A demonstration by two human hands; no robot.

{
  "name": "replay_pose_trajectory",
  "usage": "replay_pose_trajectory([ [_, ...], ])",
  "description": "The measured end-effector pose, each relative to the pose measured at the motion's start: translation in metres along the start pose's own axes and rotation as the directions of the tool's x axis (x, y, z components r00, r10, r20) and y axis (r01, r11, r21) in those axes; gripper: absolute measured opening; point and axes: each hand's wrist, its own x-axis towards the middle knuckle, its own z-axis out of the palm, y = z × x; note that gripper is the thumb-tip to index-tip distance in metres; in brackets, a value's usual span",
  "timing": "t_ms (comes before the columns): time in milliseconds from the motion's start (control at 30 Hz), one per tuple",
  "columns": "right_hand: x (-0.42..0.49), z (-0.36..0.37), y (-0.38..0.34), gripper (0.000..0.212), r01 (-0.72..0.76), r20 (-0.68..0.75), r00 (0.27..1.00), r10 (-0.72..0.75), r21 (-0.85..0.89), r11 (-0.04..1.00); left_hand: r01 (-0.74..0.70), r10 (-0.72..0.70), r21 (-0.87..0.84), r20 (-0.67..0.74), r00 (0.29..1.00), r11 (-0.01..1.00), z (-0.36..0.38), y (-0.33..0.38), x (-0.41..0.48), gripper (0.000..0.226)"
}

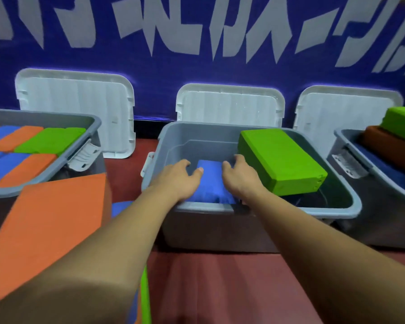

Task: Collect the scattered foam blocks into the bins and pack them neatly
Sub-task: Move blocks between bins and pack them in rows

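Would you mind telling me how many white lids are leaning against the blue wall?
3: left lid behind the left bin, middle lid behind the middle bin, right lid behind the right bin; no others visible.
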Motion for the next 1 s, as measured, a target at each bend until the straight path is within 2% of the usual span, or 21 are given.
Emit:
replay_pose_trajectory([
  [133, 0.033, 0.022, 0.009, 0.060, -0.080, 0.168, 0.981, 0.093, -0.084, 0.993, 0.081, -0.081, 0.004, 0.100, 0.992, 0.997, 0.022, -0.010, 0.039, 0.077],
  [267, 0.049, 0.038, 0.007, 0.061, -0.111, 0.349, 0.914, 0.209, -0.281, 0.953, 0.120, -0.128, 0.047, 0.239, 0.963, 0.992, 0.051, -0.005, 0.061, 0.088],
  [367, 0.057, 0.033, 0.003, 0.055, -0.100, 0.414, 0.868, 0.275, -0.397, 0.913, 0.129, -0.148, 0.080, 0.338, 0.929, 0.988, 0.066, -0.001, 0.070, 0.082],
  [467, 0.059, 0.026, -0.002, 0.051, -0.050, 0.440, 0.846, 0.300, -0.496, 0.867, 0.149, -0.159, 0.055, 0.395, 0.905, 0.987, 0.068, 0.003, 0.075, 0.075],
  [533, 0.061, 0.025, -0.006, 0.049, -0.005, 0.469, 0.840, 0.274, -0.498, 0.867, 0.161, -0.162, 0.038, 0.423, 0.892, 0.986, 0.071, 0.001, 0.076, 0.072],
  [767, 0.064, 0.018, -0.012, 0.044, 0.001, 0.500, 0.813, 0.299, -0.514, 0.858, 0.174, -0.179, 0.061, 0.553, 0.814, 0.983, 0.079, -0.004, 0.074, 0.072],
  [833, 0.064, 0.015, -0.011, 0.044, 0.051, 0.525, 0.804, 0.278, -0.528, 0.848, 0.164, -0.177, 0.073, 0.558, 0.811, 0.984, 0.079, -0.002, 0.073, 0.072],
  [933, 0.064, 0.012, -0.008, 0.045, 0.065, 0.550, 0.779, 0.299, -0.546, 0.835, 0.173, -0.179, 0.063, 0.554, 0.813, 0.983, 0.075, -0.002, 0.070, 0.070],
  [1000, 0.062, 0.015, -0.007, 0.045, 0.061, 0.538, 0.788, 0.299, -0.551, 0.832, 0.176, -0.179, 0.058, 0.542, 0.821, 0.983, 0.073, -0.002, 0.069, 0.070],
])
